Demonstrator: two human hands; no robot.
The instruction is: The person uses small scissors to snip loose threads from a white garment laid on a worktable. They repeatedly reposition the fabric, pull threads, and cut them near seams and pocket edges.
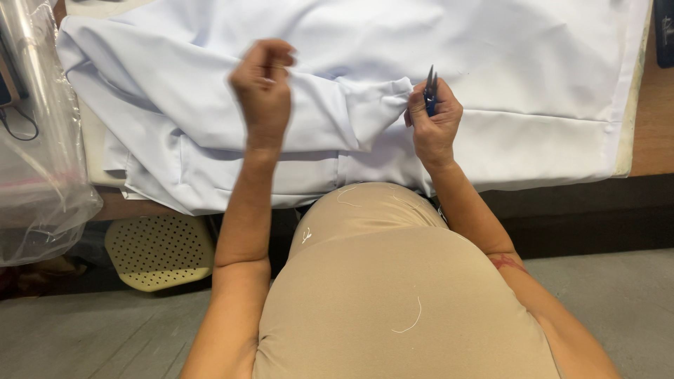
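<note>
A white garment [491, 63] lies spread over the table, folded and creased at its near edge. My right hand [435, 123] is closed around small blue thread snips [430, 90], their points upward, right beside a folded corner of the cloth. My left hand [263, 84] is raised over the cloth with its fingers curled together; it is blurred and nothing clear shows in it. Loose white threads lie on my beige top.
A clear plastic bag [38, 161] hangs off the table's left end. A pale yellow perforated seat [158, 249] stands below the table edge. The wooden table edge [653, 112] shows at the right. Grey floor lies underneath.
</note>
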